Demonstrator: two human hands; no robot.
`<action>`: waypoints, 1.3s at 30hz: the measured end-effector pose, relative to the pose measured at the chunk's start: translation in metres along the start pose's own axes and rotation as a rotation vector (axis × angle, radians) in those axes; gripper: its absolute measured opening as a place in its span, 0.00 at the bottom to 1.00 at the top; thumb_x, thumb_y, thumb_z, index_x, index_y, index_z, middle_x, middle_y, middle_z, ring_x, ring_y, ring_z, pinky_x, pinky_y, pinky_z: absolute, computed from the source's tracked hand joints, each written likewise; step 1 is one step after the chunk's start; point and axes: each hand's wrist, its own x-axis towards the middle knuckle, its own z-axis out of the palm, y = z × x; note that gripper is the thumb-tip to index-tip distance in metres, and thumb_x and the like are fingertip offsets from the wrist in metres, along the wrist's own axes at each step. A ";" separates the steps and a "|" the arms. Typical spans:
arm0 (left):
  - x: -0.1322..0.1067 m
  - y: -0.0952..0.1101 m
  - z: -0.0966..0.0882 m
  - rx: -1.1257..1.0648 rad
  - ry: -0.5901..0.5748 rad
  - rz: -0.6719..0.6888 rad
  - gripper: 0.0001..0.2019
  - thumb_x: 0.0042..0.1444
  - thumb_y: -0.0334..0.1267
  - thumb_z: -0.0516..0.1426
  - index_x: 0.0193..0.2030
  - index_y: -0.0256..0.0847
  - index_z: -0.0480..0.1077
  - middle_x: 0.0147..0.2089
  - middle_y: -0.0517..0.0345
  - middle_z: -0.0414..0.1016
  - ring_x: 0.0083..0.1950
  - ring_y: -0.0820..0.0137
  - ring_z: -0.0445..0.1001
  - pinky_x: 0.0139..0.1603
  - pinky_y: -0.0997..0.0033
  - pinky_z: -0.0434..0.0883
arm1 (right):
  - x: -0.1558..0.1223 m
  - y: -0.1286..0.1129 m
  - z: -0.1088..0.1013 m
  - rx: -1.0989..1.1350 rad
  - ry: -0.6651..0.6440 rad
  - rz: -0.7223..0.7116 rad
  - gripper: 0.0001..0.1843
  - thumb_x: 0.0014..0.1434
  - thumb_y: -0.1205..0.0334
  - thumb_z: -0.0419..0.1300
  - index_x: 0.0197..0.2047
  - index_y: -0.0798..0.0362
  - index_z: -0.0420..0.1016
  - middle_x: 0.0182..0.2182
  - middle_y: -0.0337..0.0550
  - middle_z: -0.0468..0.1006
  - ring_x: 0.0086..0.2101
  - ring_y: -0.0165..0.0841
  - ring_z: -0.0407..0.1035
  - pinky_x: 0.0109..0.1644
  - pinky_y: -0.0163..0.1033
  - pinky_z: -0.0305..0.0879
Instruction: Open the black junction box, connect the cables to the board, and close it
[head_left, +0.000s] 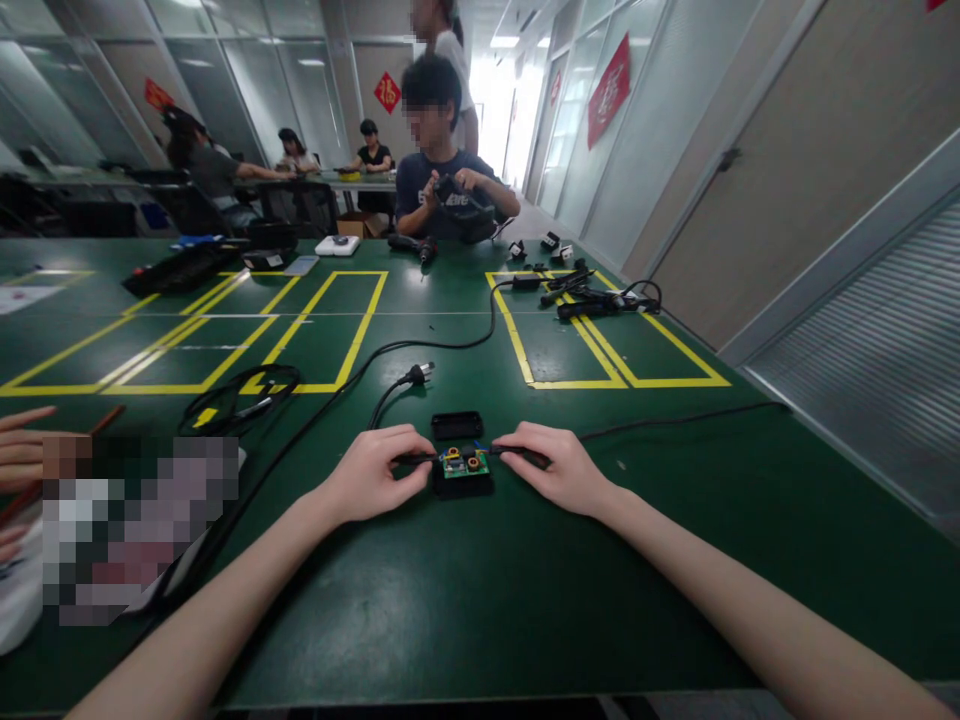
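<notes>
Between my hands is a small green circuit board with copper-coloured coils and yellow and blue wires. It sits at or just over a black plastic case half. My left hand pinches the black cable on the board's left side. On the other side, my right hand is closed on the black power cable, which runs off to the right. Just beyond the board lies the other black case half, its hollow side up. A black plug with metal prongs rests past my left hand.
A coiled black cable and a long cord cross the green table. Black adapters and cables are heaped at the far right. A power drill lies before a seated person opposite. Another person's hand is at left.
</notes>
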 end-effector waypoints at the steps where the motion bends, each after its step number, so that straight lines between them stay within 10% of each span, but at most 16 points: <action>1: 0.000 0.001 0.000 -0.003 -0.014 -0.003 0.08 0.62 0.36 0.57 0.39 0.40 0.78 0.34 0.57 0.79 0.32 0.72 0.75 0.34 0.75 0.72 | 0.000 0.000 0.000 0.002 -0.006 -0.002 0.13 0.74 0.57 0.57 0.48 0.52 0.83 0.35 0.46 0.82 0.31 0.34 0.75 0.35 0.39 0.70; 39: -0.002 -0.002 0.008 -0.084 -0.119 -0.074 0.05 0.54 0.33 0.58 0.35 0.39 0.76 0.27 0.64 0.71 0.25 0.76 0.67 0.28 0.78 0.63 | -0.005 -0.003 0.004 -0.013 -0.082 -0.017 0.11 0.72 0.59 0.59 0.45 0.53 0.83 0.33 0.43 0.82 0.29 0.31 0.74 0.33 0.35 0.68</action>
